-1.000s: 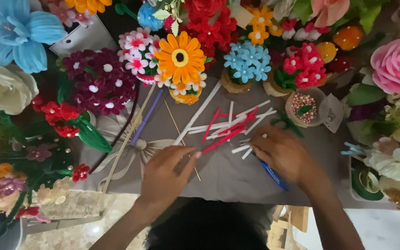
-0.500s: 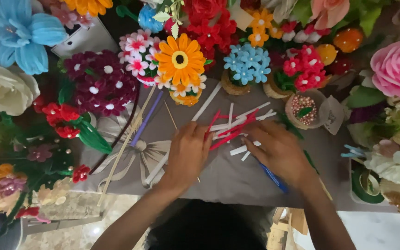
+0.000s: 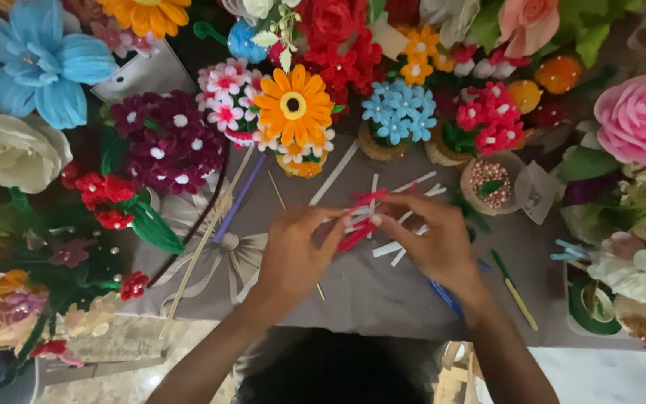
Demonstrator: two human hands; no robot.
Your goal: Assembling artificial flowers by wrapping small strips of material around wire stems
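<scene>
Red stems [image 3: 358, 233] slanting up-right between both hands

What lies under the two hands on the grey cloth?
Red and white sticks fan out beneath the left hand and right hand; a blue stick pokes out below the right. Whatever lies under the palms is covered.

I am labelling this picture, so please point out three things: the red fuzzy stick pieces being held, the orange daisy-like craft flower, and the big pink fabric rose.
red fuzzy stick pieces [image 3: 358, 233]: head view, middle of the bundle.
orange daisy-like craft flower [image 3: 293, 105]: head view, dark centre.
big pink fabric rose [image 3: 643, 120]: head view, middle petals.
</scene>
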